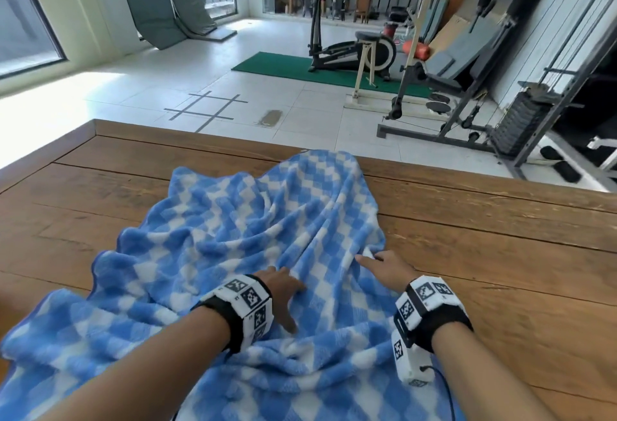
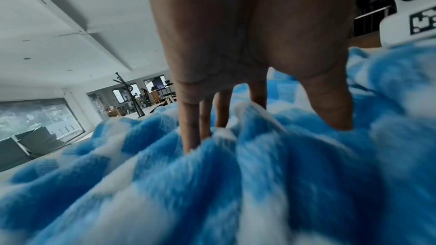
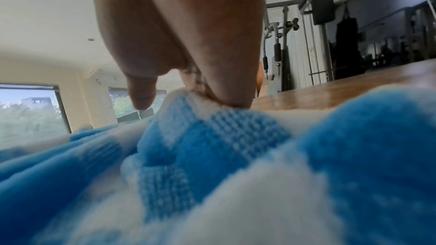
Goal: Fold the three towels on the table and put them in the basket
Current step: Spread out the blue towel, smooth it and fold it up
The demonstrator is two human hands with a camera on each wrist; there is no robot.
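A fluffy blue-and-white checked towel point(image 1: 233, 253) lies rumpled on the plank desk point(image 1: 500, 253). On the towel, the left hand point(image 1: 283, 290) presses with spread straight fingers; the right hand point(image 1: 387, 268) pinches its right edge. Beyond the desk: tiled gym floor point(image 1: 167, 80).

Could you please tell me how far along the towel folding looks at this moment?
Nothing looks done yet: the one towel in view, the blue-and-white checked towel, lies rumpled and unfolded on the wooden table. In hand: the left hand rests with straight fingers on it, while the right hand appears to pinch its right edge. Left: folding it; no other towels or basket are in view.
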